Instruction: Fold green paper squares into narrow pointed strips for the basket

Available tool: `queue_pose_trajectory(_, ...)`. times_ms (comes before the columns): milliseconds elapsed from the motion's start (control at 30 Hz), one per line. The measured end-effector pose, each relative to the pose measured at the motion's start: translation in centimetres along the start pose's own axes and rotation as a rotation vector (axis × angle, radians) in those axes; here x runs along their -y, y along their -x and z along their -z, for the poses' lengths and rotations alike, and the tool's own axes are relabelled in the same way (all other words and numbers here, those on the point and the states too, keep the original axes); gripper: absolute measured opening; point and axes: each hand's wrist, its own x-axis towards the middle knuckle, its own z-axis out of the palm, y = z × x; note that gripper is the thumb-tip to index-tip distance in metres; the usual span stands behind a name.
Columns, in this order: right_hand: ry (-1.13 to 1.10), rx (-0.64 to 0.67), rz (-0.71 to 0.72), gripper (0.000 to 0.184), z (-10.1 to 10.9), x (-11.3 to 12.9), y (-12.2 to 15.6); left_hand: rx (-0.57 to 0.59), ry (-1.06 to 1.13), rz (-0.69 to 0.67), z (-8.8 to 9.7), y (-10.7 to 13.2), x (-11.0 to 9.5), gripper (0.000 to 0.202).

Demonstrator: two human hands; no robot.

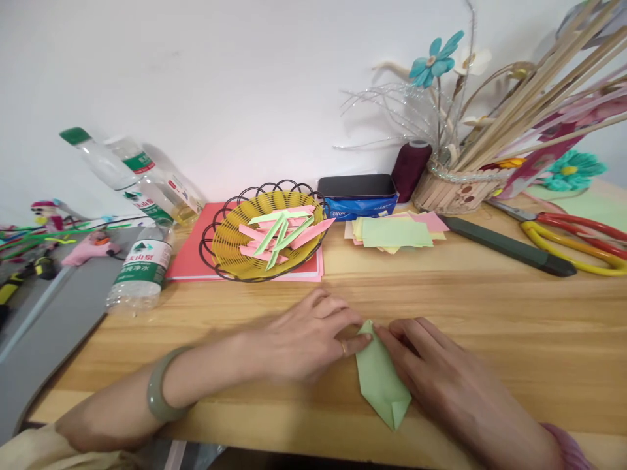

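A folded light green paper (381,382), long and pointed at both ends, lies on the wooden table (514,326) near its front edge. My left hand (304,339) rests on the table with its fingertips pressing the paper's upper left edge. My right hand (431,369) lies flat along the paper's right side, fingers stretched toward its top point. Both hands press the paper down; neither lifts it. A pale green bangle (159,391) circles my left wrist.
A black wire basket (220,261) holds several folded pink and green paper pieces (281,234) on a red sheet. Behind lie a stack of coloured paper squares (396,232), a black-topped blue box (357,192), a flower pot with sticks (460,186), scissors (582,241), a dark cutter (509,247), bottles (142,267).
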Motion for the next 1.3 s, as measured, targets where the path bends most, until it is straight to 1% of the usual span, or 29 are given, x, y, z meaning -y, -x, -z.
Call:
queue_pose_trajectory(233,-0.036,0.0,0.026,0.031,0.2,-0.4,0.2,-0.08,-0.079,-0.025,-0.6,-0.1,-0.7,0.028)
queue_pose_trajectory(333,-0.042,-0.023,0.076,0.034,0.7,-0.5,0.2,-0.103,-0.131,-0.02,-0.9,-0.1,-1.2,0.028)
queue_pose_trajectory(433,-0.045,-0.049,0.128,0.034,0.9,-0.7,0.3,-0.174,-0.175,-0.018,-1.1,-0.1,-1.8,0.029)
queue_pose_trajectory(500,-0.052,-0.04,0.127,0.032,0.9,-0.9,0.2,-0.223,-0.194,-0.016,-1.2,0.0,-2.2,0.03)
queue_pose_trajectory(567,-0.057,-0.02,0.122,0.031,0.9,-1.0,0.1,-0.246,-0.203,-0.012,-1.3,0.0,-2.5,0.03)
queue_pose_trajectory(767,-0.054,-0.023,0.158,0.033,1.1,-1.2,-0.1,-0.265,-0.216,0.008,-1.5,-0.1,-2.7,0.031)
queue_pose_trajectory(1067,-0.058,-0.021,0.151,0.034,1.1,-1.1,0.0,-0.279,-0.233,0.007,-1.4,-0.2,-2.6,0.031)
queue_pose_trajectory(1167,-0.049,-0.02,0.147,0.032,0.9,-1.0,0.0,-0.278,-0.221,0.012,-1.4,-0.2,-2.6,0.03)
queue_pose_trajectory(1300,-0.028,-0.004,0.157,0.029,1.0,-0.8,-0.1,-0.304,-0.201,0.028,-1.5,-0.2,-2.7,0.028)
